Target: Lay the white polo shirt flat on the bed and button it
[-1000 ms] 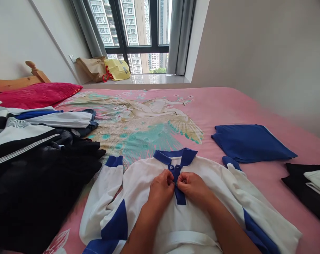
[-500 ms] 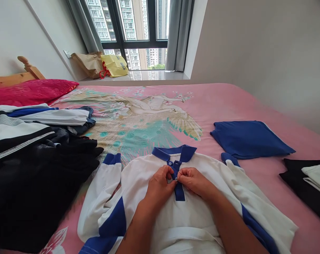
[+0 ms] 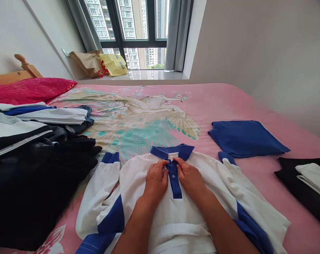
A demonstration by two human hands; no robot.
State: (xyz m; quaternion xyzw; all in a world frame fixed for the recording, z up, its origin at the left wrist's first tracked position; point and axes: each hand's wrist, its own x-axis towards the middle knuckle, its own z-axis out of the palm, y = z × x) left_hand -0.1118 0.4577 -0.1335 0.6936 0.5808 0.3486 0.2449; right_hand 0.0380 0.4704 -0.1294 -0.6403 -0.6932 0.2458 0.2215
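A white long-sleeved polo shirt (image 3: 139,169) with a blue collar and blue side panels lies front up on the bed. Its blue placket (image 3: 176,190) runs down from the collar, and a small button (image 3: 173,176) shows fastened on it. Near the top of the placket, my left hand (image 3: 156,180) has its fingers closed on the left edge, beside the upper button (image 3: 168,161). From the other side, my right hand (image 3: 190,178) grips the placket just below the collar. The fingertips partly cover the cloth between them.
Dark and white clothes (image 3: 43,169) are heaped at left, with a red pillow (image 3: 33,90) behind. Folded blue cloth (image 3: 247,139) and a black-and-white folded pile (image 3: 305,183) lie at right on the pink bedsheet (image 3: 218,102). Paper and yellow bags (image 3: 114,64) stand on the windowsill.
Both hands have moved up the placket from the lower button towards the collar and slightly apart. The lower button, hidden by the fingers before, is now in plain sight.
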